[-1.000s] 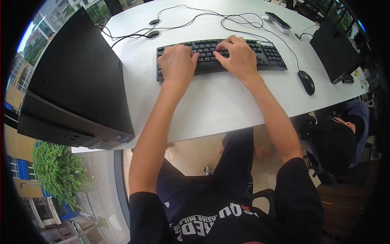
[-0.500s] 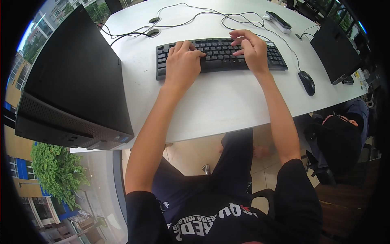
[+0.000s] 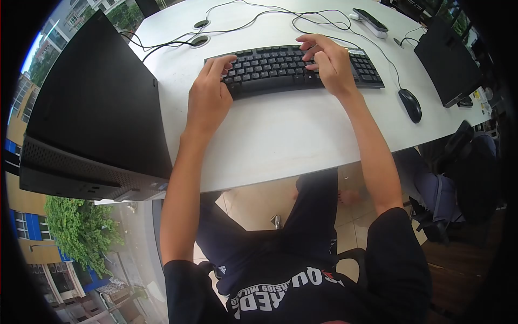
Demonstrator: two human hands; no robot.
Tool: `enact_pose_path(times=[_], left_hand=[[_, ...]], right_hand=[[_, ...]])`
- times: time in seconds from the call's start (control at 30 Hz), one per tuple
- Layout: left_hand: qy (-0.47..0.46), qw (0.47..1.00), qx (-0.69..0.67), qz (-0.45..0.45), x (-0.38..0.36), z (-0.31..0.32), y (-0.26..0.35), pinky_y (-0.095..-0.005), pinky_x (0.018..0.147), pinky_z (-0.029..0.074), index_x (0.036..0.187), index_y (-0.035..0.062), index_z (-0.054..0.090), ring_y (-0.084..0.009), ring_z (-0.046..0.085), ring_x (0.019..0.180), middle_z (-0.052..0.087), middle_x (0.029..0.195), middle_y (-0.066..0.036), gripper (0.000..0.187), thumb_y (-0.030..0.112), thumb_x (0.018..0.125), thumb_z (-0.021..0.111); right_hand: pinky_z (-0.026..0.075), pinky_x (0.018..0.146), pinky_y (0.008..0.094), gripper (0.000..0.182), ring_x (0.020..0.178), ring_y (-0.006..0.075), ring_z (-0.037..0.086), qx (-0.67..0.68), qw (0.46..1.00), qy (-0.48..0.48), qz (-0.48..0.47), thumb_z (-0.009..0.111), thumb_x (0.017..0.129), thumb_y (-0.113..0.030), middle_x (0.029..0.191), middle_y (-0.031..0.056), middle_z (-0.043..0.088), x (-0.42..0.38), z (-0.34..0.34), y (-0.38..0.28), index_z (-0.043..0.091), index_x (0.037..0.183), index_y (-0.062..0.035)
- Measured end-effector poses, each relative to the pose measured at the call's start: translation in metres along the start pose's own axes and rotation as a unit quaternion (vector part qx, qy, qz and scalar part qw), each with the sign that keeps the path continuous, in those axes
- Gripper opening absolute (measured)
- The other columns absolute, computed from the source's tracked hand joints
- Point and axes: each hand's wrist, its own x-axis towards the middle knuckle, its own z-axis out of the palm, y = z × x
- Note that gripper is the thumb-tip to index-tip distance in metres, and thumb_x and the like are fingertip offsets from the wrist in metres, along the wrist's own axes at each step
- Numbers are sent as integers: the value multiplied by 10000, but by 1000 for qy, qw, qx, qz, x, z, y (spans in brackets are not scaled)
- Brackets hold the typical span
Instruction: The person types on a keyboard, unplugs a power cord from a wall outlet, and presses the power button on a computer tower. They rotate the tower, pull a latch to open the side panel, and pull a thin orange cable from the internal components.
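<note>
A black keyboard [image 3: 280, 67] lies across the white table [image 3: 280, 135] in front of me. My left hand [image 3: 209, 97] rests over the keyboard's left end, fingers stretched onto the keys. My right hand [image 3: 329, 62] hovers over the right half of the keys with its fingers curled and spread. Neither hand holds anything. A black mouse [image 3: 411, 105] lies to the right of the keyboard, apart from my right hand.
A black computer case [image 3: 97, 119] fills the table's left side. Cables [image 3: 253, 19] run behind the keyboard to grommets [image 3: 198, 40]. A phone on a stand [image 3: 369, 21] and a second black case [image 3: 447, 59] sit far right. A seated person [image 3: 464, 173] is at the lower right.
My left hand slid from the keyboard's middle to its left end. My right hand moved right and lifted its fingers. The person at the right shifted.
</note>
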Motion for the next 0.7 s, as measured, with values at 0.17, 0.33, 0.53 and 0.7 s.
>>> enact_pose_path(times=[0.17,0.33,0.53,0.7], left_hand=[[-11,1000,2,12,-1,-1,4,-373,895,578,1311,36,628,-279,691,1023,673,1167,-156,579,-208,827,425],[-29,998,48,40,-3,1,4,-380,890,583,1294,39,626,-298,689,1042,663,1198,-147,548,-190,838,426],[-27,998,18,51,-2,1,-1,-386,922,585,1311,31,608,-308,685,1071,653,1193,-157,563,-187,828,419],[-32,999,1,24,-2,1,-3,-391,925,585,1339,25,578,-307,673,1100,635,1218,-160,588,-188,815,418]], right_hand=[[605,723,305,484,802,150,623,-92,994,-36,-39,426,826,-54,981,92,656,1,-1,4,712,1216,-25],[579,741,319,510,807,186,606,-129,988,-68,-54,420,793,-65,961,108,641,1,0,-1,704,1214,-15],[533,774,394,469,787,283,649,-107,991,-73,-35,455,830,-147,973,145,721,-2,2,-6,715,1203,-31],[545,773,373,513,793,247,645,-97,992,-75,-33,438,814,-140,974,136,708,-2,2,-1,705,1240,-36]])
